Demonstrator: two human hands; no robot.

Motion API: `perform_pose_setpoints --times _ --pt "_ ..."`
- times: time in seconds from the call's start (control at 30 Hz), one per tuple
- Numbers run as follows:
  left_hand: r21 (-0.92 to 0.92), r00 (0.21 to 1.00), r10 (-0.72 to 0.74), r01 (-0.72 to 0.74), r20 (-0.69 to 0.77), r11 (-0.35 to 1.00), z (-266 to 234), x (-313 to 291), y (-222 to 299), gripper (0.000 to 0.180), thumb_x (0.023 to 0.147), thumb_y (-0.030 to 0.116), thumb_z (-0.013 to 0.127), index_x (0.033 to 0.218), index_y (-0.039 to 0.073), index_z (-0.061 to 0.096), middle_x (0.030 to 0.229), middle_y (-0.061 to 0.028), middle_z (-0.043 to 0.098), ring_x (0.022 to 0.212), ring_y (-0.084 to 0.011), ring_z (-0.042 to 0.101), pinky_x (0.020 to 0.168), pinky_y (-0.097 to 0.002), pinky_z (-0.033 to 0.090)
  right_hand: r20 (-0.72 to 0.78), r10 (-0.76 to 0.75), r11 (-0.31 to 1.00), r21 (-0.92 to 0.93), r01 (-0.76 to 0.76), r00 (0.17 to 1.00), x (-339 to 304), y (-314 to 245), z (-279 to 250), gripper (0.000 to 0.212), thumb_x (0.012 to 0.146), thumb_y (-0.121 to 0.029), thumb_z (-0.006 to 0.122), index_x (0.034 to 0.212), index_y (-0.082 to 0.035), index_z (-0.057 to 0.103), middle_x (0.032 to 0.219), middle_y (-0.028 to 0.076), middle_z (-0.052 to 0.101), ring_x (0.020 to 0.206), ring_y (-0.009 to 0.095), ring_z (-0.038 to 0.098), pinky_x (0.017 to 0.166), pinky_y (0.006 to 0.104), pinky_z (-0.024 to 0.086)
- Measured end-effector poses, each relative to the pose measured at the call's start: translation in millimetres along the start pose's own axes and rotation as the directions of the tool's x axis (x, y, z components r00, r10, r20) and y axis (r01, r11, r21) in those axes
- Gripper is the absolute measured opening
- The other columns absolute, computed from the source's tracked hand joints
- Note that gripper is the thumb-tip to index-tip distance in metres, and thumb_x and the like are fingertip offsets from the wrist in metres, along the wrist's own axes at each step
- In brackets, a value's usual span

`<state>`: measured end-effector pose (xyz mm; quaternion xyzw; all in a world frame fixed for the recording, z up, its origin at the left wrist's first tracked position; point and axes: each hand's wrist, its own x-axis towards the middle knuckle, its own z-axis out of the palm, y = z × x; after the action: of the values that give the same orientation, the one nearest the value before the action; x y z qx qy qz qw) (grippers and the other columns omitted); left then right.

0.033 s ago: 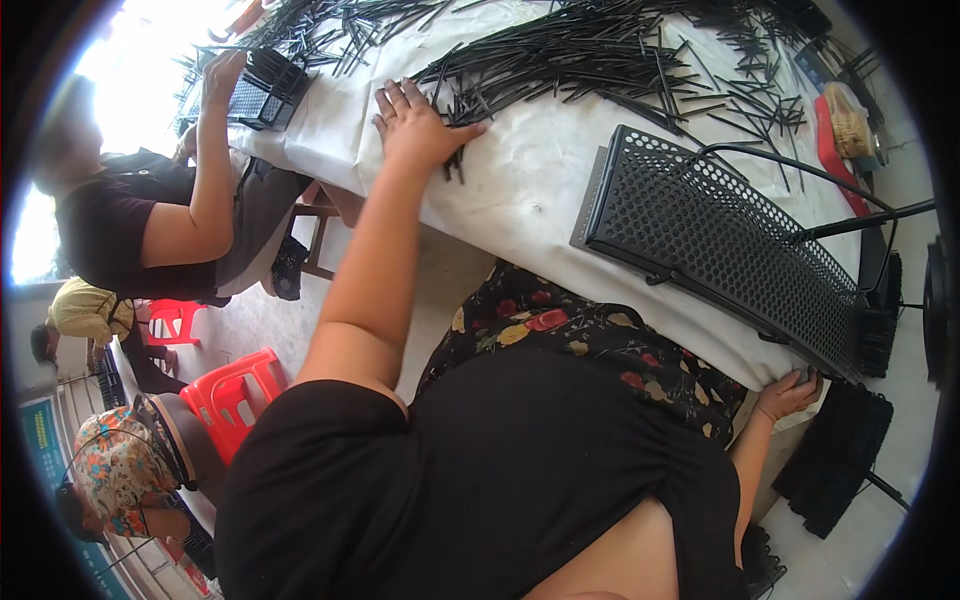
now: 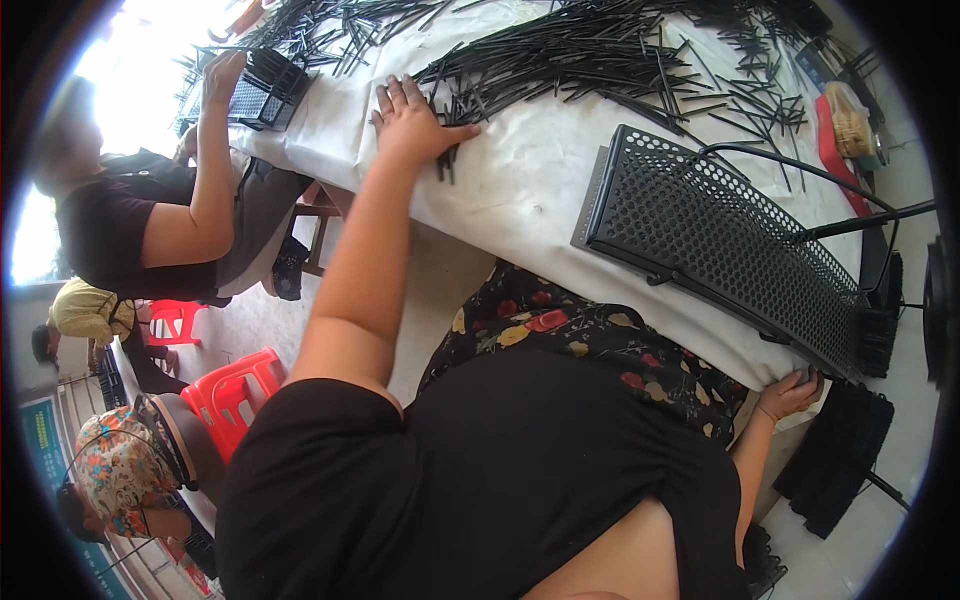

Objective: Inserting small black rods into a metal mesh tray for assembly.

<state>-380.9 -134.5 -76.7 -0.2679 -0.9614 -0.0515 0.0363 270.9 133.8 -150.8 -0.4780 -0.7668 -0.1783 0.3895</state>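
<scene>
My left hand (image 2: 411, 128) lies on the white-covered table (image 2: 510, 190) with fingers spread and thumb stretched to the right. A few black strips (image 2: 446, 165) stick out under and beside its thumb. Beyond that hand lies a big heap of loose thin black strips (image 2: 570, 55). My right hand (image 2: 788, 396) is at the table's near right corner, fingers curled; what they grip, if anything, I cannot make out. Just above it is the end of a black perforated metal basket (image 2: 720, 240) with thin wire handles, tilted along the table's right edge.
At the left, a co-worker (image 2: 150, 220) sits with a hand raised over a small black mesh basket (image 2: 265, 95). A red plastic chair (image 2: 235, 395) stands behind me, with other people farther back. Black brush-like bundles (image 2: 835, 455) are at lower right; a red tray (image 2: 832, 145) lies at far right.
My left hand has slid slightly left and away across the cloth, the strips by its thumb shifting a little with it. My right hand and the perforated basket have stayed put.
</scene>
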Motion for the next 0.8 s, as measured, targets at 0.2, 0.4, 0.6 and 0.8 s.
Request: perform_pose_setpoints --times 0.2,0.4,0.6,0.8 --pt "-0.012 0.988 0.153 -0.153 0.027 0.988 -3.8 51.2 -38.2 0.132 0.054 0.075 0.074 0.146 -0.005 0.023 0.144 -0.0244 0.039 0.139 -0.0397 0.029 0.113 -0.0452 0.026 0.065 0.004 1.000 0.003 -0.004 0.998 -1.9 6.6 -0.6 0.039 0.094 -0.029 0.047 0.115 0.002 0.059 0.125 0.020 0.050 0.117 0.037 0.047 0.097 0.0465 0.039" --pt "0.003 0.993 -0.064 0.064 0.094 0.998 -13.9 47.7 -36.0 0.117 0.057 0.062 0.081 0.139 -0.006 0.034 0.134 -0.0270 0.046 0.125 -0.0380 0.047 0.102 -0.0428 0.041 0.030 -0.027 0.998 -0.053 0.029 0.999 -0.8 -1.4 -3.1 0.039 0.095 -0.027 0.046 0.115 0.005 0.057 0.122 0.023 0.051 0.114 0.038 0.048 0.097 0.0469 0.037" --pt "-0.205 0.913 -0.078 0.172 0.401 0.964 -29.3 66.1 -58.1 0.110 0.063 0.074 0.068 0.132 -0.010 0.047 0.125 -0.0320 0.055 0.123 -0.0371 0.050 0.104 -0.0398 0.037 0.053 0.023 1.000 -0.015 -0.022 0.998 -1.1 0.7 0.1 0.042 0.095 -0.030 0.044 0.115 0.004 0.058 0.123 0.023 0.053 0.116 0.038 0.047 0.099 0.0472 0.037" --pt "0.088 0.896 -0.250 0.234 0.368 0.968 -29.4 39.2 28.4 0.109 0.064 0.086 0.055 0.137 0.005 0.050 0.151 -0.0265 0.026 0.140 -0.0425 0.025 0.112 -0.0479 0.028 0.050 -0.005 1.000 -0.001 0.005 0.999 0.3 2.7 -3.1 0.037 0.094 -0.027 0.047 0.113 0.003 0.058 0.117 0.021 0.055 0.111 0.037 0.050 0.096 0.0469 0.038"
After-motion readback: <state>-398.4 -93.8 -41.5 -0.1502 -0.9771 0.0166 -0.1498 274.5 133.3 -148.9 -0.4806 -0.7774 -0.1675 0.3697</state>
